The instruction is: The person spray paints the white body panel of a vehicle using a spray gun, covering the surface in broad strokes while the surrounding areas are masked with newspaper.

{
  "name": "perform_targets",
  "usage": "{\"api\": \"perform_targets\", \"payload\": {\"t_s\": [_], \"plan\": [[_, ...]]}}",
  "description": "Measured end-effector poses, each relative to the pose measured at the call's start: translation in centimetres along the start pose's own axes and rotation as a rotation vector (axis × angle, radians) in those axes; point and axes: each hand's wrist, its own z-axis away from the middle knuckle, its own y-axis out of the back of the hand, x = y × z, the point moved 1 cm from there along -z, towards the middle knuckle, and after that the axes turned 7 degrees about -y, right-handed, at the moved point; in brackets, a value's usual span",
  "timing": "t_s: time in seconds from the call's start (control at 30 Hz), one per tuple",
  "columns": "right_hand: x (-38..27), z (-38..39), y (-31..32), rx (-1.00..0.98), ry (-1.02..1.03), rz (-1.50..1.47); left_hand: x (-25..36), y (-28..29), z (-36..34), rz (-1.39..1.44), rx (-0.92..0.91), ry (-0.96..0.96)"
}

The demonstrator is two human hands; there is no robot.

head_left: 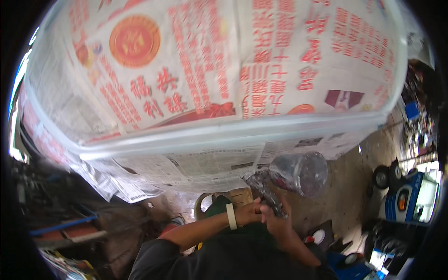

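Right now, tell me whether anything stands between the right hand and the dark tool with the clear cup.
Nothing visible does: the right hand touches the lower end of the dark tool. The clear cup is near its upper end, not in between.

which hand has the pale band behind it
The left hand: a pale band circles the arm just behind it, while no band shows behind the right hand.
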Motion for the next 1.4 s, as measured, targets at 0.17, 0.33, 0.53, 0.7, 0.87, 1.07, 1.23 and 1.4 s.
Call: {"api": "perform_targets", "payload": {"t_s": [0.17,0.33,0.53,0.7,0.87,1.07,1.23,1.4], "plan": [[-3.1,-7.3,-2.6,0.162,0.309,-0.014,5.2,8.6,-3.6,-0.090,0.051,-0.054],[-2.6,-8.5,-3.4,0.237,0.370,-0.041,8.2,10.6,-2.6,-0.090,0.009,0.136],[-2.4,-10.2,-3.8,0.112,0.454,0.123,12.2,11.2,-1.9,-0.444,0.095,0.171],[-1.8,-11.3,-0.5,0.245,0.481,0.125,12.4,10.2,-6.3,-0.412,0.069,0.117],[-3.2,-10.7,4.5,0.376,0.411,-0.064,10.5,8.4,-10.7,-0.235,-0.004,0.325],[-5.3,-11.7,11.6,0.621,0.347,-0.069,13.7,7.3,-12.5,-0.233,-0.237,0.380],[-5.7,-14.3,17.9,0.784,0.344,-0.079,16.5,9.8,-8.8,-0.333,-0.082,0.401],[-6.4,-15.7,24.4,0.908,0.319,-0.079,17.3,12.3,-4.8,-0.400,0.074,0.394]]}}
